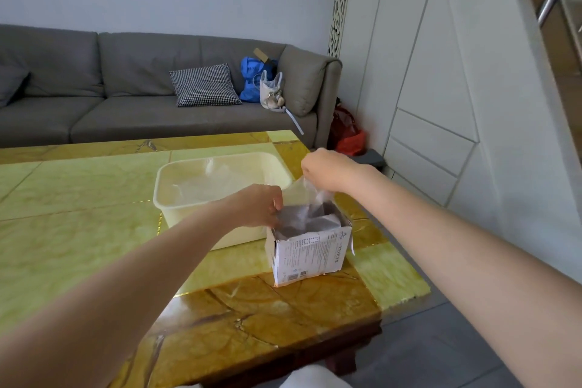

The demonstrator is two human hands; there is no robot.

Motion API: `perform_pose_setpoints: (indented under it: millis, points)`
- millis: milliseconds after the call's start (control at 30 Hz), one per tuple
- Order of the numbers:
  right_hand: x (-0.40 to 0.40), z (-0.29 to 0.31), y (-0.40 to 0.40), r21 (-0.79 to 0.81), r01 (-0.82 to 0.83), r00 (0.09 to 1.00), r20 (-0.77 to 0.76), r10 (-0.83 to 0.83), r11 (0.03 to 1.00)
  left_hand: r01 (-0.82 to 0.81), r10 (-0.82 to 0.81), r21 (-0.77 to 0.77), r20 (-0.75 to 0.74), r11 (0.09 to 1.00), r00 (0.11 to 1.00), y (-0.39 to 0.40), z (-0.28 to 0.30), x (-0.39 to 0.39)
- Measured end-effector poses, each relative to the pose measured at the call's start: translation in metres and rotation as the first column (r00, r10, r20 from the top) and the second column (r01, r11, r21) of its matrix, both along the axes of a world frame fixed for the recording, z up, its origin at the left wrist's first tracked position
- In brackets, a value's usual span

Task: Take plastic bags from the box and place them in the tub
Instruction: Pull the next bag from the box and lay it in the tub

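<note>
Pulling a clear plastic bag (307,195) up from the box (310,250); our right hand (330,172) pinches its top; left hand (256,205) grips the box rim; tub (176,198) sits just left.

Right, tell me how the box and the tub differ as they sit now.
The box is white printed card, tall and narrow, with a torn-open top; the tub is plain cream plastic, wide and low with a smooth rim. A clear plastic bag is being drawn up out of the box by the right hand while the left hand holds the box's edge; the tub already holds clear plastic. Both stand open-topped on the table.
</note>
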State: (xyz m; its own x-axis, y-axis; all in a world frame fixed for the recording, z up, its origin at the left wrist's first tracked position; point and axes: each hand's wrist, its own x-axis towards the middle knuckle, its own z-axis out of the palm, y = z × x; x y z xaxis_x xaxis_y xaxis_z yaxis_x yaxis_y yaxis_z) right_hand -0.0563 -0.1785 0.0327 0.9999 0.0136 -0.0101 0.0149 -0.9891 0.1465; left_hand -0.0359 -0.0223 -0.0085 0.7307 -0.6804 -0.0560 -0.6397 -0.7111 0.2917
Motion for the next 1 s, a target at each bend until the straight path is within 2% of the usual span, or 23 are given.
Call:
perform_pose_setpoints:
  millis: [67, 133, 200, 233, 300, 333, 400, 467, 567, 633, 667, 733, 800, 900, 933, 1000]
  points:
    - [0.006, 0.005, -0.004, 0.131, 0.018, 0.994, 0.101, -0.031, 0.991, -0.064, 0.065, -0.105, 0.009, 0.992, 0.998, 0.001, 0.001, 0.001]
    - [0.007, 0.015, -0.004, 0.333, 0.011, 0.973, 0.215, -0.087, 0.943, -0.168, 0.172, -0.279, -0.012, 0.945, 0.985, 0.003, 0.006, 0.005]
    - [0.005, 0.030, -0.001, 0.579, -0.030, 0.929, 0.318, -0.192, 0.815, -0.315, 0.255, -0.489, -0.186, 0.814, 0.949, 0.005, 0.016, 0.008]
    - [0.004, 0.037, 0.002, 0.692, -0.043, 0.905, 0.333, -0.265, 0.721, -0.414, 0.265, -0.576, -0.328, 0.705, 0.907, 0.006, 0.022, 0.009]
    - [0.004, 0.042, 0.006, 0.871, -0.061, 0.881, 0.277, -0.385, 0.488, -0.599, 0.216, -0.631, -0.578, 0.492, 0.787, 0.010, 0.032, 0.010]
    - [0.005, 0.041, 0.009, 0.923, -0.065, 0.879, 0.233, -0.416, 0.380, -0.653, 0.168, -0.615, -0.659, 0.442, 0.733, 0.013, 0.035, 0.010]
    - [0.007, 0.037, 0.015, 0.973, -0.041, 0.891, 0.138, -0.432, 0.226, -0.683, 0.027, -0.601, -0.742, 0.416, 0.669, 0.016, 0.039, 0.009]
    - [0.008, 0.030, 0.020, 0.987, 0.043, 0.924, 0.019, -0.382, 0.154, -0.678, -0.070, -0.631, -0.749, 0.377, 0.659, 0.019, 0.040, 0.009]
    - [0.008, 0.019, 0.025, 0.958, 0.223, 0.939, -0.160, -0.306, 0.183, -0.689, 0.012, -0.667, -0.716, 0.284, 0.698, 0.024, 0.043, 0.013]
    - [0.011, 0.016, 0.024, 0.957, 0.261, 0.905, -0.198, -0.376, 0.125, -0.689, 0.090, -0.672, -0.695, 0.270, 0.713, 0.031, 0.044, 0.017]
    - [0.014, 0.016, 0.021, 0.969, 0.228, 0.891, -0.170, -0.422, 0.091, -0.682, 0.114, -0.679, -0.681, 0.272, 0.723, 0.034, 0.044, 0.020]
    - [0.019, 0.021, 0.014, 0.983, 0.158, 0.905, -0.106, -0.412, 0.096, -0.659, 0.135, -0.693, -0.652, 0.294, 0.746, 0.042, 0.045, 0.024]
    - [0.016, 0.027, 0.019, 0.973, 0.167, 0.969, -0.132, -0.211, 0.157, -0.632, 0.097, -0.692, -0.644, 0.349, 0.758, 0.046, 0.046, 0.025]
    - [0.012, 0.022, 0.040, 0.917, 0.182, 0.981, -0.194, 0.001, 0.355, -0.569, 0.029, -0.662, -0.639, 0.489, 0.769, 0.044, 0.043, 0.021]
    - [0.015, 0.018, 0.045, 0.913, 0.189, 0.977, -0.212, 0.025, 0.360, -0.562, 0.025, -0.655, -0.639, 0.505, 0.769, 0.043, 0.041, 0.021]
    - [0.018, 0.011, 0.050, 0.935, 0.230, 0.967, -0.251, 0.046, 0.271, -0.581, 0.024, -0.656, -0.654, 0.482, 0.756, 0.044, 0.039, 0.023]
